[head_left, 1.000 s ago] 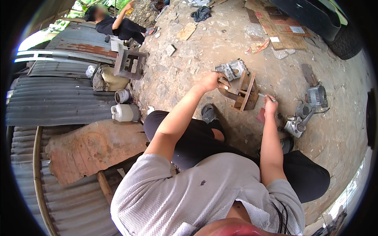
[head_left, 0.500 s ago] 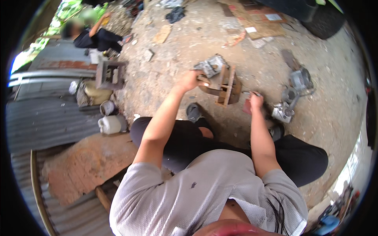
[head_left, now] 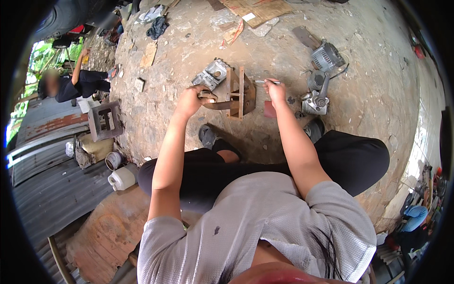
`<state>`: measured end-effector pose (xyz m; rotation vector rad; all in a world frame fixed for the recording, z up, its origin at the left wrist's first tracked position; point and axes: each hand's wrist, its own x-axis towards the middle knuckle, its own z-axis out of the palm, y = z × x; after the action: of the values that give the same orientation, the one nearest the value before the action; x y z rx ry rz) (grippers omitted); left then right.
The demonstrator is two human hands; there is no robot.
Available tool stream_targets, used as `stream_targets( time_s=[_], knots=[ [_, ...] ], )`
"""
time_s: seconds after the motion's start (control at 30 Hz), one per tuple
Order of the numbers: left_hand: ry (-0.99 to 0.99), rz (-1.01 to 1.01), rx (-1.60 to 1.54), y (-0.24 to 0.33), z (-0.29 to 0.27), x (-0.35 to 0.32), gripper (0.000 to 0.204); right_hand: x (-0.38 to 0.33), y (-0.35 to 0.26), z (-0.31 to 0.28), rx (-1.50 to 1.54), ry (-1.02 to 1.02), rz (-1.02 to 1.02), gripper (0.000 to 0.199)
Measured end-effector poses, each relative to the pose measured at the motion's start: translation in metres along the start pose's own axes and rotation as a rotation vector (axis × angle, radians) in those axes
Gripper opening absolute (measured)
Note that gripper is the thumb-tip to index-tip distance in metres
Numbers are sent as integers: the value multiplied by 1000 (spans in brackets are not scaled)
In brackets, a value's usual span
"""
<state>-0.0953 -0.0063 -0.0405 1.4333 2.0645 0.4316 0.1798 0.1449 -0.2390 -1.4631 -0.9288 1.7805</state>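
On the ground in front of me stands a rusty metal bracket (head_left: 242,94) with upright plates and a curved arm reaching out on its left. My left hand (head_left: 190,101) is closed around the outer end of that arm, partly hiding it. On the bracket's other side, my right hand (head_left: 275,93) grips a thin silvery rod-like tool (head_left: 275,82) whose tip points left toward the plates; whether it touches them I cannot tell. A grey metal casting (head_left: 212,74) lies just beyond my left hand. Below my right hand is a flat dark-red piece (head_left: 270,109).
To the right lie a finned motor-like part (head_left: 327,57) and a metal casting with a lever (head_left: 315,102). Cardboard (head_left: 257,10) is at the far side. A hollow block (head_left: 105,120), a white jug (head_left: 122,179) and corrugated sheets (head_left: 49,165) sit left. Another person (head_left: 78,85) is at far left.
My view has swung, so the whole scene sits further left. Both hands keep their holds beside the bracket; my right hand is slightly further out relative to it.
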Motion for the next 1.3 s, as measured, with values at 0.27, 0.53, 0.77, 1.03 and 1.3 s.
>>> stream_targets(
  time_s=[0.27, 0.53, 0.77, 1.03, 1.3],
  knots=[
    [-16, 8, 42, 6, -2, 2, 44, -1, 18, -8, -5, 0, 80, 13],
    [-23, -84, 30, 2, 2, -3, 49, -3, 34, -15, -121, 31, 144, 14],
    [-2, -62, 23, -5, 5, 0, 52, -2, 35, -13, -188, 61, 155, 13],
    [25, -111, 45, -7, 9, -5, 55, 27, -2, -28, -20, 144, -24, 15],
    [3, -30, 126, 32, 4, 0, 49, 32, 7, -37, -91, 232, 65, 24]
  ],
)
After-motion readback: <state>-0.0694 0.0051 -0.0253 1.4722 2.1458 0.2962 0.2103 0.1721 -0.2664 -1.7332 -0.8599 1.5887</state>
